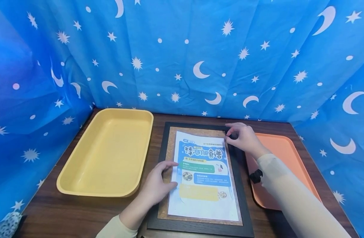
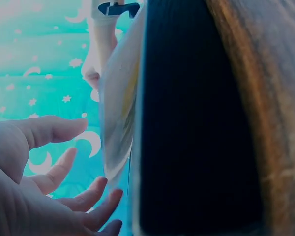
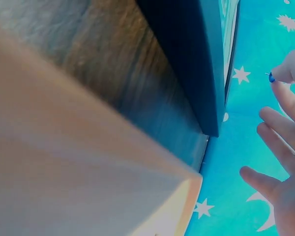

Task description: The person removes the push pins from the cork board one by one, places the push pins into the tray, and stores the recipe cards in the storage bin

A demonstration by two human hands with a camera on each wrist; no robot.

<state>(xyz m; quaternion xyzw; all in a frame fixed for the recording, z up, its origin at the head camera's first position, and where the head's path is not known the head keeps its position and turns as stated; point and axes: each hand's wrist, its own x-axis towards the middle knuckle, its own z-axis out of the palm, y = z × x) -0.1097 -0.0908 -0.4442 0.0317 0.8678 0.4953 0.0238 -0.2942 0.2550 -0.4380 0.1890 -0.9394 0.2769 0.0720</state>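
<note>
A printed sheet of paper (image 1: 204,208) lies on a cork board (image 1: 171,142) with a black frame (image 1: 197,230). My right hand (image 1: 244,140) is over the sheet's top right corner, its thumb and forefinger pinching a small blue push pin (image 3: 271,77) with the metal point showing. At the sheet's left edge is my left hand (image 1: 156,185), fingers loosely spread and gripping nothing. In the left wrist view, the sheet (image 2: 119,93) bows up from the board. Whether the left fingertips touch the paper is unclear.
On the left of the wooden table (image 1: 80,215) stands a deep yellow tray (image 1: 104,191). An orange tray (image 1: 289,155) is at the right, partly beneath my right forearm. Blue cloth (image 1: 182,59) with moons and stars hangs behind and at both sides.
</note>
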